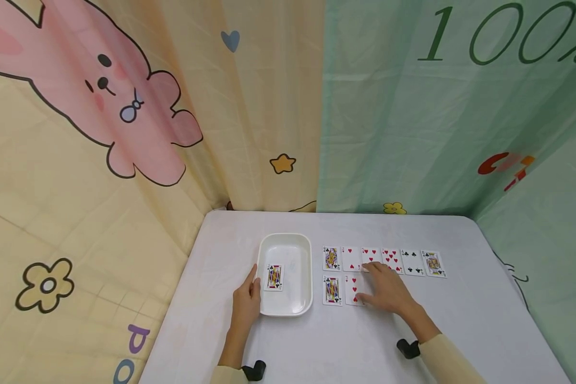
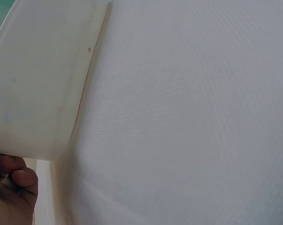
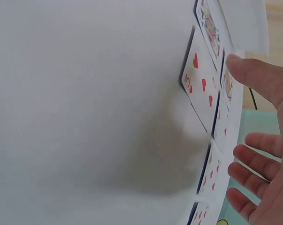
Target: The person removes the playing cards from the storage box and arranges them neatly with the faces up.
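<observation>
My left hand (image 1: 246, 298) grips the left side of a white tray (image 1: 295, 298), with the thumb at its rim. In the left wrist view, curled fingertips meet the tray's lower end. One face card (image 1: 274, 278) lies face up inside the tray. My right hand (image 1: 388, 288) hovers with spread fingers over two rows of playing cards. Its thumb is over the three of hearts (image 1: 353, 285), beside a face card (image 1: 332, 290) in the near row. The fingers partly cover a heart card (image 1: 370, 254) in the far row. In the right wrist view, nothing lies between them.
The far row also has a face card (image 1: 331, 258), a two of hearts (image 1: 350, 257), another heart card (image 1: 391, 258), a club card (image 1: 413, 261) and a face card (image 1: 433, 263) at its right end. A white cloth covers the table (image 1: 480, 320); printed curtains (image 1: 269, 106) stand behind.
</observation>
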The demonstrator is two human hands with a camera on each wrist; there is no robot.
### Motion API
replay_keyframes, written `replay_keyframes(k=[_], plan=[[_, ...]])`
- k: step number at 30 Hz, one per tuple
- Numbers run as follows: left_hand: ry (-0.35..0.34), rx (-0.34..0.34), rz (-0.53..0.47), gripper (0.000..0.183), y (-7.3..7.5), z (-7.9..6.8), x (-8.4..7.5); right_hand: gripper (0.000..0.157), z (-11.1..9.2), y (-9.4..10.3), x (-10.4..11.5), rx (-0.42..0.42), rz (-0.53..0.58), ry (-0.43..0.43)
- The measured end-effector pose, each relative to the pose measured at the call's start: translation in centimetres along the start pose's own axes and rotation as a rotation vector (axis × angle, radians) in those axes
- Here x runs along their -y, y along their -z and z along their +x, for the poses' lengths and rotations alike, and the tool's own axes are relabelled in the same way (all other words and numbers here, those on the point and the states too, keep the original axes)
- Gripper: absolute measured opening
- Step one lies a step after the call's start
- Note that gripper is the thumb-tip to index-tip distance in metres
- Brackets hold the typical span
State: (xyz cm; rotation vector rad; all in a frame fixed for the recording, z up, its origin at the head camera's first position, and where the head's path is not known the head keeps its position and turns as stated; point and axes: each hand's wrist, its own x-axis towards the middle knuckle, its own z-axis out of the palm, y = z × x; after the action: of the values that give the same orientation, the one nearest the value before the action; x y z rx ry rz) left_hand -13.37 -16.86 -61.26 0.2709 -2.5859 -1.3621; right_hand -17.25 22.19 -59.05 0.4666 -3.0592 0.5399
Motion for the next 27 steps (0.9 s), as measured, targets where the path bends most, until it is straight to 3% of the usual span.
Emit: replay_keyframes(k=[7, 14, 27], plan=[[0.003, 0.002, -0.001, 0.048, 0.1, 0.0, 0.0, 0.081, 1.9, 0.8, 1.9, -0.052, 0.065, 0.023], [-0.002, 0.003, -0.006, 0.048, 0.0, 0.0, 0.1, 0.081, 5.0, 1.3, 5.6, -0.042, 0.123, 0.065], [-0.009, -0.013, -0.007, 0.047, -0.1, 0.0, 0.2, 0.083, 9.3, -0.7, 11.3, 0.019, 0.118, 0.190]])
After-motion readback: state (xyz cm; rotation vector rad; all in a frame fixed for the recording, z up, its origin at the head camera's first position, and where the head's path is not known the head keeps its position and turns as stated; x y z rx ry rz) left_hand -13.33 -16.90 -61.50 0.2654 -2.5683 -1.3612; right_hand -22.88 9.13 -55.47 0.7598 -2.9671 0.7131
